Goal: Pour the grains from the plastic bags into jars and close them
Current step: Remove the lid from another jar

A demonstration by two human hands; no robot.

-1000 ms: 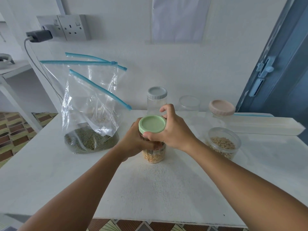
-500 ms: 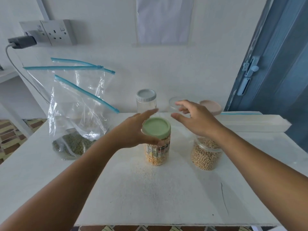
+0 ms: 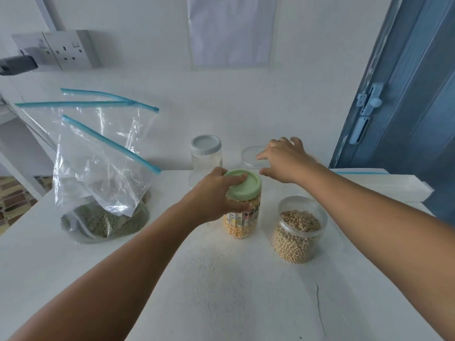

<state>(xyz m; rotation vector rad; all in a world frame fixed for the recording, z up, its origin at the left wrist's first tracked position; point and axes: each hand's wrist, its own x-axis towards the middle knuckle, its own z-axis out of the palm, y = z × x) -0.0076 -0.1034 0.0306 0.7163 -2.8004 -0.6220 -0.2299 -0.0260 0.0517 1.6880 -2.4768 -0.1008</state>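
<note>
A jar of yellow corn with a green lid stands mid-table; my left hand is wrapped around its upper part. To its right an uncovered jar of pale beans stands lidless. My right hand hovers open beyond it, fingers spread over a clear lid near the wall; what lies under the palm is hidden. An empty jar with a grey lid stands at the back. A zip bag with green grains slumps at the left, with other clear bags behind it.
The white table ends at the left over a patterned floor. A white block lies along the right back. A blue door stands at the right. Wall sockets with a plugged charger sit at the upper left.
My right hand has let go of the green lid and moved back and right toward the wall. My left hand has stayed on the corn jar.
</note>
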